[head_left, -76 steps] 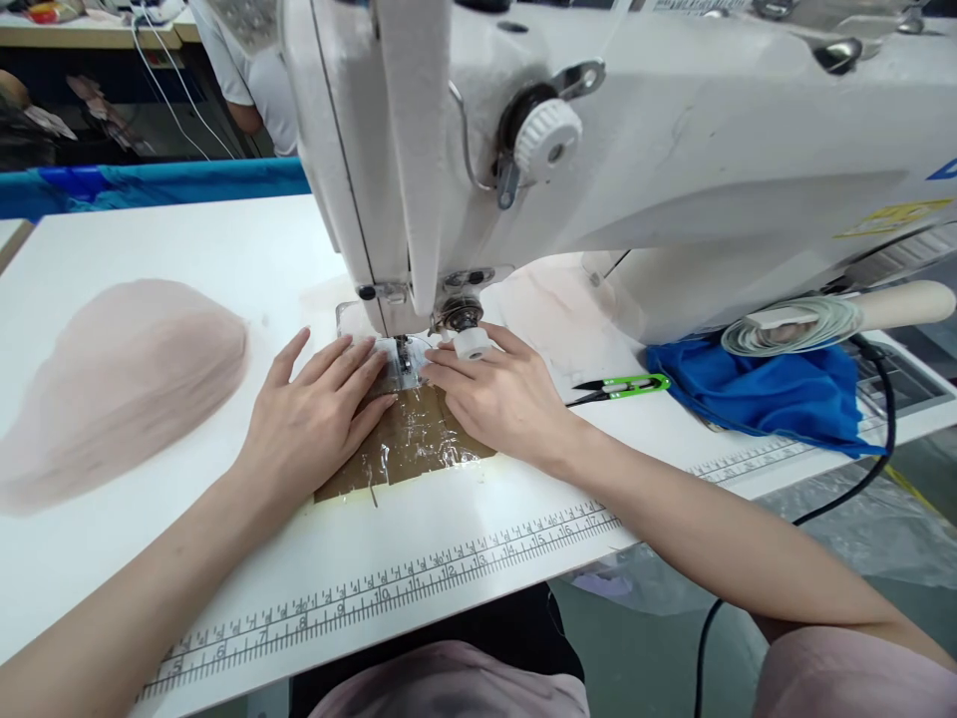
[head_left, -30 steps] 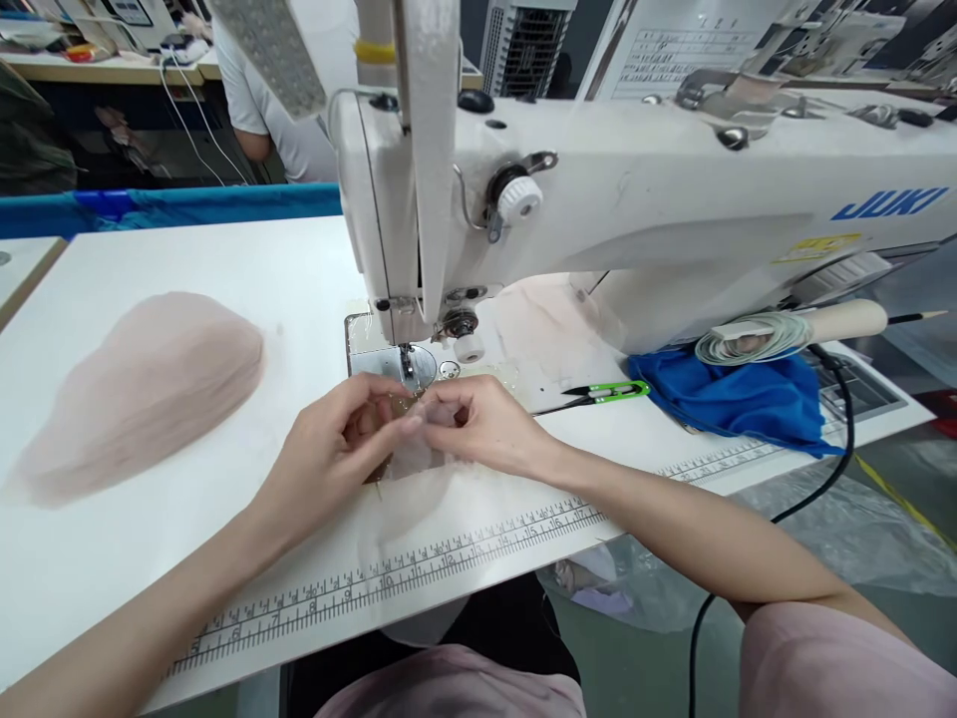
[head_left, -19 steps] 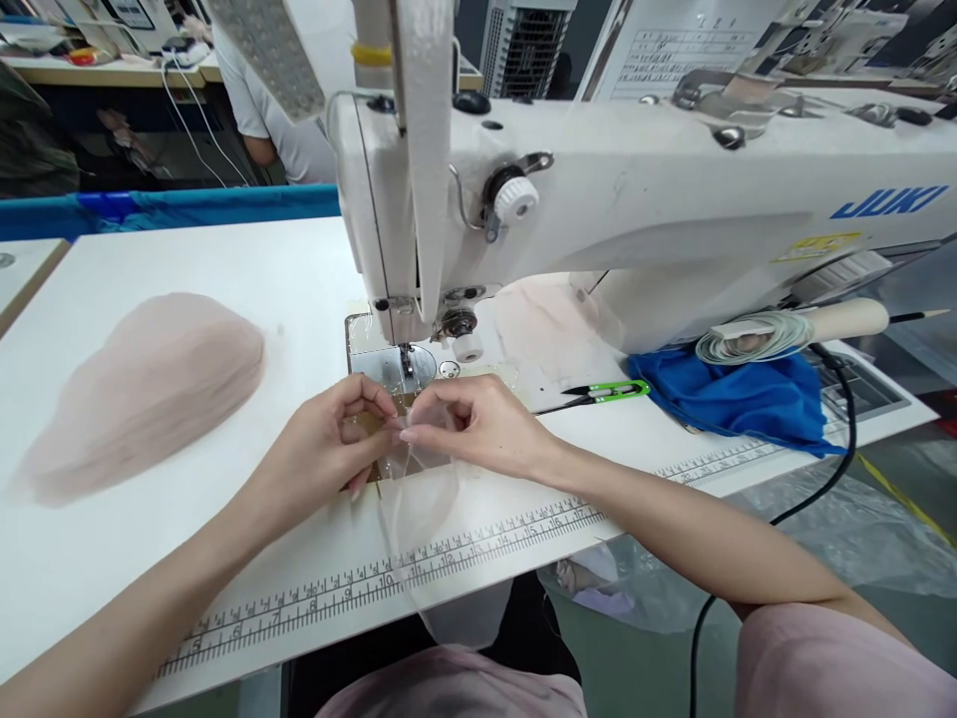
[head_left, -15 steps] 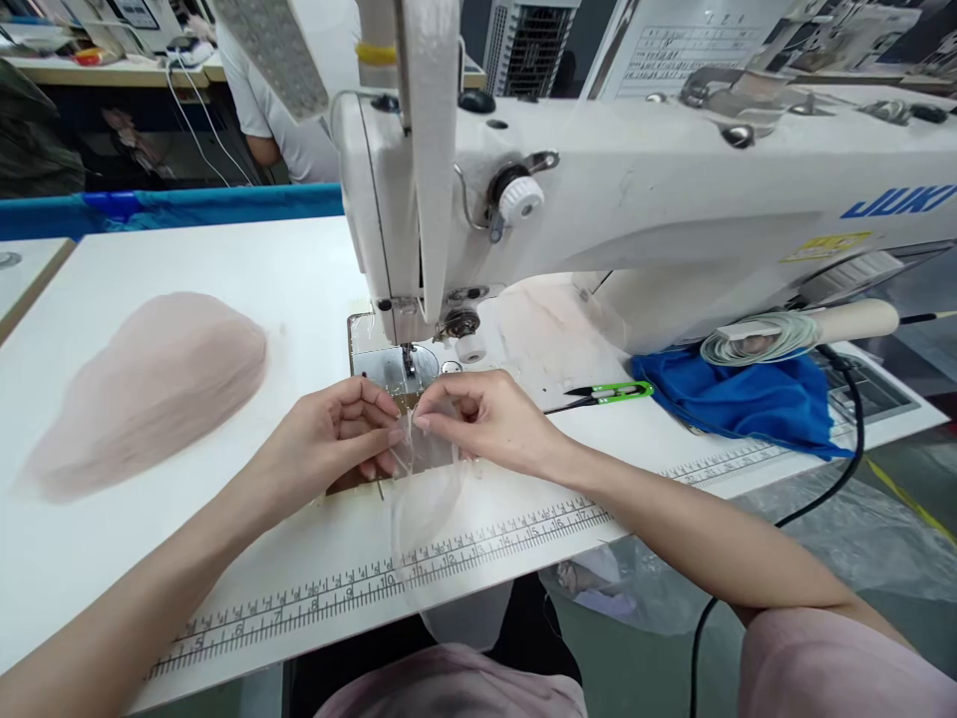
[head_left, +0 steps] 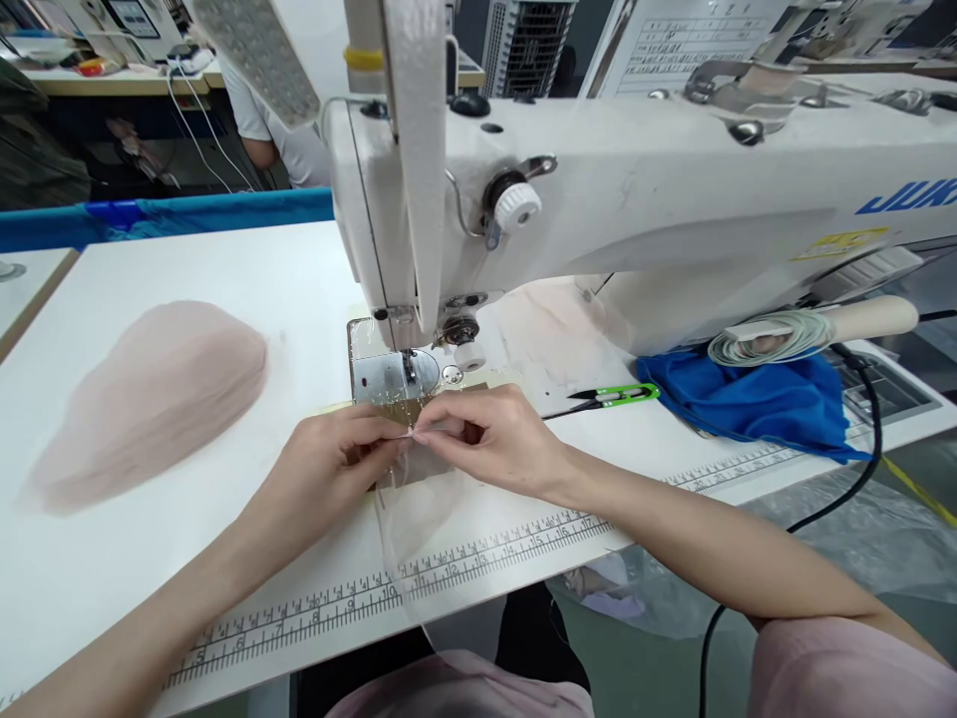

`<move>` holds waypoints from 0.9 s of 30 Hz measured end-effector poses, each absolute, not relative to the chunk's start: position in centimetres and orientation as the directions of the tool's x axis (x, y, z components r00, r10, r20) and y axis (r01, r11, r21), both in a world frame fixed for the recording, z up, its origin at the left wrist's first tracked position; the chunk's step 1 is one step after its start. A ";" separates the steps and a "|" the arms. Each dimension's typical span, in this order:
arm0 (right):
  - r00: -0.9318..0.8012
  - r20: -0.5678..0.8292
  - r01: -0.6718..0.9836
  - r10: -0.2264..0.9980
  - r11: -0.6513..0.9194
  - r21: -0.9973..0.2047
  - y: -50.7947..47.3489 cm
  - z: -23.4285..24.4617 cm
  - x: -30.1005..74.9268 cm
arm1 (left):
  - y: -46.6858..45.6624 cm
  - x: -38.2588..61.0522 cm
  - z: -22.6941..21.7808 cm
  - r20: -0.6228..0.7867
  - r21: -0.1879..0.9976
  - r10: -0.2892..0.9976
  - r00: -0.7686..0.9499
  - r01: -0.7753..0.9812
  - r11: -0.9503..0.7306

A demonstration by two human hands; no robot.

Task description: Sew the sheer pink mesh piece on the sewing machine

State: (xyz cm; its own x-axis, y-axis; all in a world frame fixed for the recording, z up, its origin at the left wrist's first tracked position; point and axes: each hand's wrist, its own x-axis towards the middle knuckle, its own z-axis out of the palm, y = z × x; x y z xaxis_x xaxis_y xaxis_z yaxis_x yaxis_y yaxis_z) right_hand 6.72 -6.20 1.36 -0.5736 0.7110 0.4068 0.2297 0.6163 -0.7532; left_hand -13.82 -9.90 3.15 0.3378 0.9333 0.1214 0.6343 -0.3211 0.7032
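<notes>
My left hand [head_left: 336, 459] and my right hand [head_left: 497, 439] meet fingertip to fingertip just in front of the needle plate [head_left: 393, 374]. Both pinch a thin, sheer fabric piece [head_left: 419, 514], whose pale, see-through length hangs down over the ruler tape toward the table's front edge. The exact edge between the fingers is too fine to make out. Above them stands the white sewing machine [head_left: 635, 189], its presser foot [head_left: 409, 367] a short way behind my fingertips.
A heap of sheer pink fabric [head_left: 157, 399] lies at left on the white table [head_left: 299, 269]. Green thread snips [head_left: 617, 396], a blue cloth [head_left: 755, 404] and a coil of pale cord [head_left: 774, 339] lie at right. A printed ruler tape [head_left: 359, 605] runs along the front edge. Behind sits another person [head_left: 288, 145].
My left hand has turned more palm-down, and its fingertips have closed against the right ones. Both hands sit slightly lower, with the sheer fabric drawn between them. The view has shifted a little.
</notes>
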 end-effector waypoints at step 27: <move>-0.617 0.479 0.224 0.624 0.723 -0.654 -5.9 1.4 7.2 | -10.7 -13.5 3.2 0.319 0.529 0.908 0.271 0.744 -0.408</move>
State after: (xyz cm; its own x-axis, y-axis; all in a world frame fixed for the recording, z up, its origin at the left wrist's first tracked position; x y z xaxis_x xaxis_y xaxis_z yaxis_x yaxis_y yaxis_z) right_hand 7.18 -5.90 1.41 -0.6170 0.6242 0.4793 0.2237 0.7230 -0.6537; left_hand -13.48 -10.75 3.21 0.2712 0.9082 0.3188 0.7442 -0.4078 0.5290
